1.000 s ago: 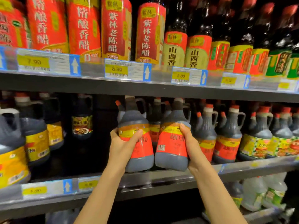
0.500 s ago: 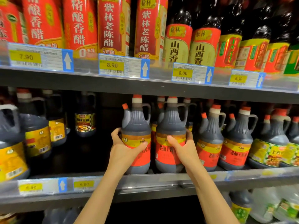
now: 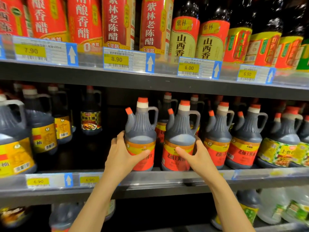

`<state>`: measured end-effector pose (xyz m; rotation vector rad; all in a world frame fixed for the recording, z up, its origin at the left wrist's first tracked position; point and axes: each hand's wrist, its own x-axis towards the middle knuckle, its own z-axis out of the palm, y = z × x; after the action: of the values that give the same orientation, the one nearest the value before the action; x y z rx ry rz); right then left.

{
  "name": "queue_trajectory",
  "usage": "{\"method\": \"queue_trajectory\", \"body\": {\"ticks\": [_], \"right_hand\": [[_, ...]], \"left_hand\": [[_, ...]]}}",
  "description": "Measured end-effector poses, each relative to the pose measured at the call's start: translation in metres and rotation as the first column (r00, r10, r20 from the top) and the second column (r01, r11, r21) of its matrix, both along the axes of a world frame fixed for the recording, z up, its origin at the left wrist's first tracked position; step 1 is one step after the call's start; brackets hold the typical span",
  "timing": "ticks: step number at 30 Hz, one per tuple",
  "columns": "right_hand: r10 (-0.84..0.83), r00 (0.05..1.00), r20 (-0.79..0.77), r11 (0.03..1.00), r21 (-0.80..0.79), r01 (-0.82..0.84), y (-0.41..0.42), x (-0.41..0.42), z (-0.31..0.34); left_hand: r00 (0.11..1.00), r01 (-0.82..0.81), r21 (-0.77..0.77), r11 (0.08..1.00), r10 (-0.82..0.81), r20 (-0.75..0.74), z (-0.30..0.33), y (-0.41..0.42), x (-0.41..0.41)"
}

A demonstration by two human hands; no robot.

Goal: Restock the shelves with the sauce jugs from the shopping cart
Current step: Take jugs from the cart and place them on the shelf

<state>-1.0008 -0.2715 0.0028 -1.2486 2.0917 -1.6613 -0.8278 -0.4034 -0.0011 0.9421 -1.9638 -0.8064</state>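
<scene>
Two dark sauce jugs with red-and-orange labels and red caps stand upright side by side at the front of the middle shelf [image 3: 167, 179]. My left hand [image 3: 121, 156] wraps the left jug [image 3: 141, 131] around its label, thumb across the front. My right hand [image 3: 196, 155] grips the right jug [image 3: 181, 131] the same way from its right side. Both jug bases sit at shelf level just behind the price rail.
More matching jugs [image 3: 217, 136] stand in a row to the right, then green-labelled ones [image 3: 284, 148]. Left of my hands is a dark gap on the shelf, then larger yellow-labelled jugs [image 3: 13, 144]. Vinegar bottles [image 3: 117, 22] fill the upper shelf; more containers sit below.
Both jugs have moved up and back from in front of the shelf edge onto the middle shelf, and now stand upright there with my hands still around them.
</scene>
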Motion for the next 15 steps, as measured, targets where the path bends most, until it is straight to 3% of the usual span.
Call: {"method": "queue_trajectory", "body": {"ticks": [5,9,15], "right_hand": [[-0.186,0.974,-0.128,0.982,-0.066,0.178,0.0,0.019,-0.007],[-0.288,0.932,-0.222,0.957,-0.032,0.288,-0.011,0.035,-0.014],[-0.289,0.934,-0.212,0.957,-0.031,0.289,-0.012,0.019,-0.014]], "left_hand": [[0.998,-0.056,-0.071,0.996,0.056,0.004,-0.005,0.014,-0.001],[0.993,-0.109,-0.104,0.989,0.112,0.022,-0.005,0.02,-0.004],[0.997,-0.076,-0.095,0.993,0.077,0.002,-0.002,0.014,-0.016]]}}
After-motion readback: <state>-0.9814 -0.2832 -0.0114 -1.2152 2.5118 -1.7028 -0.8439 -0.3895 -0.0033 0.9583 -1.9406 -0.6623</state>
